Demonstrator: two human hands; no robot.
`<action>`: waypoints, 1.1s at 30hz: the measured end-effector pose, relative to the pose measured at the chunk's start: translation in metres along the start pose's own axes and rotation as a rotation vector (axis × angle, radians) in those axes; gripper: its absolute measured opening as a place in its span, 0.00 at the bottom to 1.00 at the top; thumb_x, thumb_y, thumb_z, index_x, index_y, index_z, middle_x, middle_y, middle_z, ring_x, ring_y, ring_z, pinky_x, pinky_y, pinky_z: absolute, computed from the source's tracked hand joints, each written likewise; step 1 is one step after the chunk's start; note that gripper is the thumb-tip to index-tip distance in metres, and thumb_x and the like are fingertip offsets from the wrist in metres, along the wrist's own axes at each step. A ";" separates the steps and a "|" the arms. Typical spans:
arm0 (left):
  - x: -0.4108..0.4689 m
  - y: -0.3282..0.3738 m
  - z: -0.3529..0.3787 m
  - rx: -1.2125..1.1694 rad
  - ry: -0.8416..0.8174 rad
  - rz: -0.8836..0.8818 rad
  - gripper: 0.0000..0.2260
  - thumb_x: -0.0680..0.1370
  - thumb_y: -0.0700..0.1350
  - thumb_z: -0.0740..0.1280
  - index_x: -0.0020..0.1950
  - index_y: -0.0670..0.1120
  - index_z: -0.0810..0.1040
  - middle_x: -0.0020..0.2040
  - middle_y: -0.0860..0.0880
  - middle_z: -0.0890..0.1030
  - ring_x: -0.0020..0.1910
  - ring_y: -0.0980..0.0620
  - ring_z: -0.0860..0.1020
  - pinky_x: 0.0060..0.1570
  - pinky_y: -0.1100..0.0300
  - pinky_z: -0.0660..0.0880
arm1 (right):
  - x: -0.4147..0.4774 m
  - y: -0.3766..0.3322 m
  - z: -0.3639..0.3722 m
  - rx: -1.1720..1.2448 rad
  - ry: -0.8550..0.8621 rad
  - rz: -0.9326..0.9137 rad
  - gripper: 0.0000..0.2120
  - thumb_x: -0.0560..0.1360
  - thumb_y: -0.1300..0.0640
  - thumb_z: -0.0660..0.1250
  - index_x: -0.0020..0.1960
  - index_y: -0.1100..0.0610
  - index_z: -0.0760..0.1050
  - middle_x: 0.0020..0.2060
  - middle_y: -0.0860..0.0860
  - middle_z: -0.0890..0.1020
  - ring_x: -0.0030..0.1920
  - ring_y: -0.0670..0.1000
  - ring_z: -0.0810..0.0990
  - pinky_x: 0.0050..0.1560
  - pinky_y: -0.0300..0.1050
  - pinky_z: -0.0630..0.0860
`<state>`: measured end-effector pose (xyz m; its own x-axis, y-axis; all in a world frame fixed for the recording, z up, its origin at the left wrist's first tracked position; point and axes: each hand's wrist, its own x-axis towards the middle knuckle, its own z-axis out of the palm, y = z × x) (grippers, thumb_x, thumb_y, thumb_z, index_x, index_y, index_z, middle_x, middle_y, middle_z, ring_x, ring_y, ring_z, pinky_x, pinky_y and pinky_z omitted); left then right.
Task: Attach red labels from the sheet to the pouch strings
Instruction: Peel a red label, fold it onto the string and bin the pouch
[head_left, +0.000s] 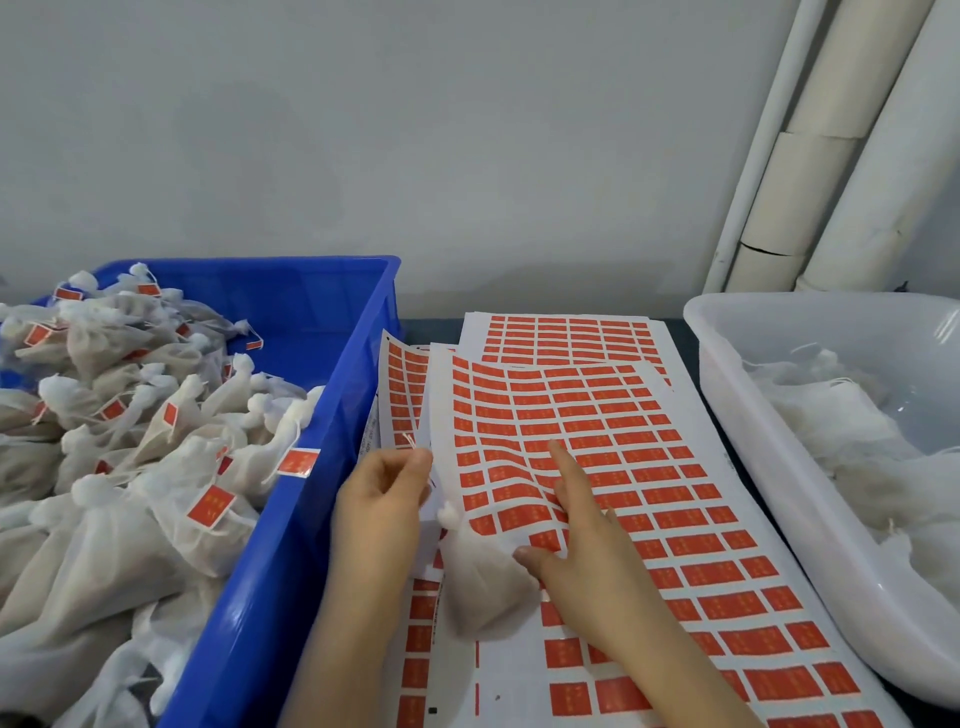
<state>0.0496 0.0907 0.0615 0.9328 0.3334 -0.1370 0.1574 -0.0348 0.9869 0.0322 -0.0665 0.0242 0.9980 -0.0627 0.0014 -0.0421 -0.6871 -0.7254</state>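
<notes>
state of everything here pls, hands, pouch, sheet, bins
left hand: pinches the string
right hand: index finger on the top sheet, holds nothing
pouch: lies on the sheet, no label seen
top sheet: left edge lifted
blue bin: heaped with labelled pouches
white tub: part full of bare pouches

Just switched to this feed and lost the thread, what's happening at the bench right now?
A person is labelling small cloth pouches. The left hand pinches the string of one pouch lying on the sheet of red labels. The right hand rests on that sheet, index finger stretched over a label. No label shows on this string yet. The blue bin holds labelled pouches, the white tub plain ones.
</notes>
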 end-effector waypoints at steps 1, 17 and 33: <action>-0.001 0.000 0.000 -0.039 -0.054 -0.051 0.02 0.77 0.48 0.66 0.46 0.51 0.77 0.44 0.55 0.81 0.41 0.52 0.81 0.37 0.58 0.79 | 0.000 0.000 -0.002 0.025 0.002 0.010 0.44 0.72 0.49 0.70 0.72 0.36 0.39 0.70 0.41 0.65 0.68 0.48 0.69 0.65 0.50 0.70; -0.009 0.000 -0.005 0.064 -0.291 0.004 0.08 0.75 0.44 0.68 0.39 0.56 0.82 0.42 0.60 0.84 0.43 0.54 0.82 0.40 0.61 0.79 | -0.007 -0.019 -0.018 -0.109 0.144 -0.062 0.25 0.72 0.39 0.62 0.68 0.38 0.63 0.69 0.38 0.64 0.69 0.43 0.64 0.69 0.45 0.61; -0.024 0.012 0.003 -0.398 -0.386 0.301 0.08 0.63 0.51 0.71 0.38 0.51 0.83 0.47 0.47 0.85 0.51 0.49 0.82 0.47 0.61 0.80 | -0.021 -0.061 -0.041 0.005 0.502 -0.518 0.17 0.68 0.46 0.67 0.51 0.55 0.81 0.46 0.48 0.82 0.47 0.45 0.76 0.50 0.37 0.73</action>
<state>0.0301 0.0792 0.0760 0.9789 -0.0030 0.2041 -0.1936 0.3036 0.9329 0.0120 -0.0533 0.0970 0.7478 -0.0558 0.6616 0.4324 -0.7153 -0.5490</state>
